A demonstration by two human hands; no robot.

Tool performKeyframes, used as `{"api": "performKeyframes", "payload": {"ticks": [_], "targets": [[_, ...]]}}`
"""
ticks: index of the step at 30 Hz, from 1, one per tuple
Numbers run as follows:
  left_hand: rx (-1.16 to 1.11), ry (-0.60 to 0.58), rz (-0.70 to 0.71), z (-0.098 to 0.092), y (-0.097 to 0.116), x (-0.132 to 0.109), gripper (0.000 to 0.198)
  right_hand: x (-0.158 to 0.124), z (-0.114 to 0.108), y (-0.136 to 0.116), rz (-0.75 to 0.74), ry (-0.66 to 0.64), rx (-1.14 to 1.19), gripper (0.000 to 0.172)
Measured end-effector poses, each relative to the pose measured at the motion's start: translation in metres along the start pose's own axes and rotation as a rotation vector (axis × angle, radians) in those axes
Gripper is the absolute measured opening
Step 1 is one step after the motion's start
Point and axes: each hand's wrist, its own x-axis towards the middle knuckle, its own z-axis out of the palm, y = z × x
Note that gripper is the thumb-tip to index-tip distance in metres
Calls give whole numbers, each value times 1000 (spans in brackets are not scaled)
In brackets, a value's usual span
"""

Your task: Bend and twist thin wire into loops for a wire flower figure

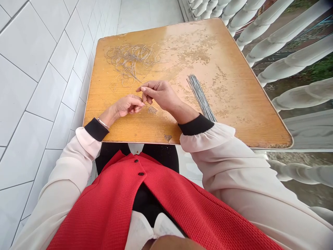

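My left hand (128, 106) rests on the worn wooden table (234, 114), its fingers curled into a pinch. My right hand (159, 93) meets it fingertip to fingertip, also pinched. Whatever sits between the fingers is too thin to make out. A tangle of thin wire strands (130, 59) lies on the table beyond my hands. To the right of my right wrist lies a bundle of straight grey wires (200, 97), partly covered by my sleeve.
A white tiled floor (39, 69) runs along the left of the table. White balusters (286, 52) of a railing stand close to the table's right edge. The tabletop has scuffed, peeling patches.
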Motion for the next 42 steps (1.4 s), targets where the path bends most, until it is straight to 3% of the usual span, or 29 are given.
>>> {"api": "performKeyframes", "payload": {"ticks": [10, 23, 34, 42], "targets": [[-22, 106, 7, -3, 2, -3, 32, 0, -3, 3, 1, -6, -30, 10], [111, 265, 202, -13, 2, -8, 13, 10, -15, 6, -7, 223, 81, 13], [124, 651, 209, 2, -2, 6, 7, 4, -6, 8, 17, 183, 114, 8], [192, 717, 274, 7, -7, 6, 8, -2, 11, 7, 41, 76, 196, 24]]}}
